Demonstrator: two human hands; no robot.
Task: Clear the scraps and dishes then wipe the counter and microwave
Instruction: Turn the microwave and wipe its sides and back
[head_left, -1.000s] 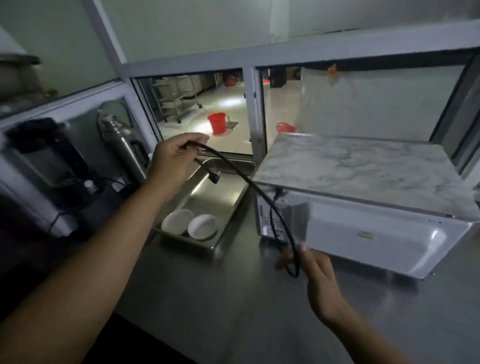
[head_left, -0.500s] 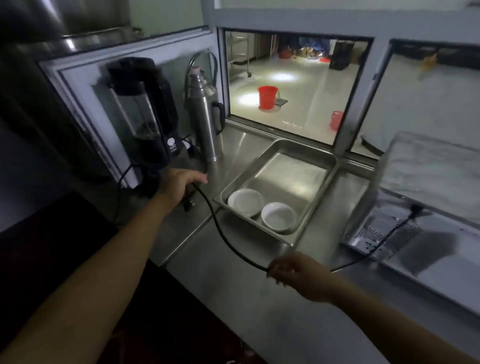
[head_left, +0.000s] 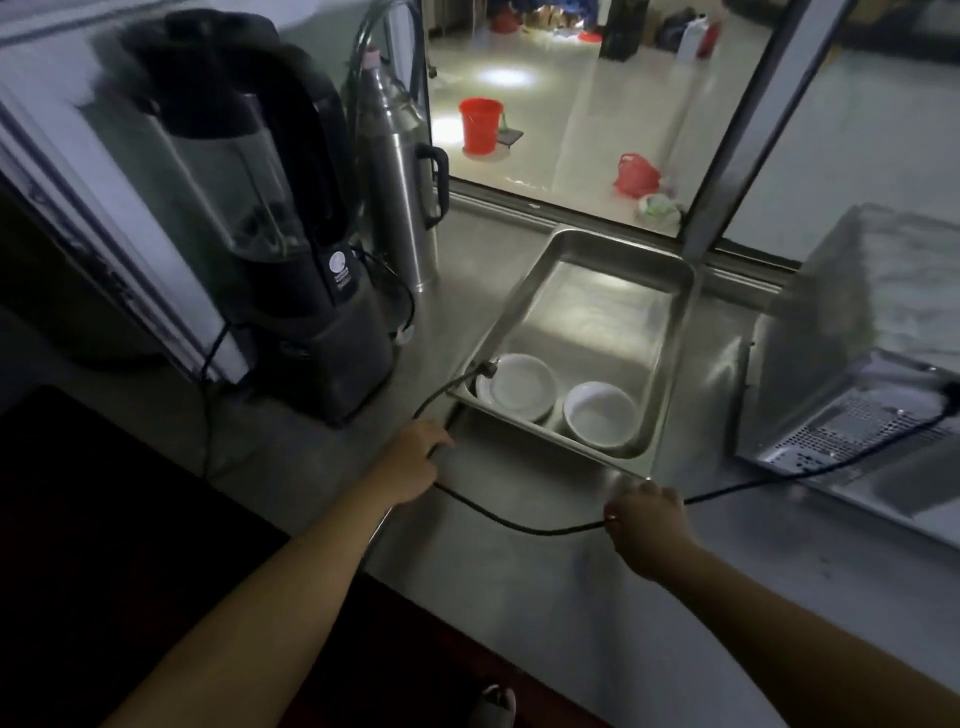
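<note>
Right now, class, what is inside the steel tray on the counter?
The steel tray holds two white bowls side by side at its near end; the cord's plug rests at its near-left rim. The near wall hides the bowls' bases.

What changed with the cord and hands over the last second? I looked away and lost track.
The left hand brought the cord down from window height to the counter; the plug now lies at the tray rim beside the plate. The right hand still grips the cord, now stretched toward the microwave. Plate and bowl stayed in the tray.
</note>
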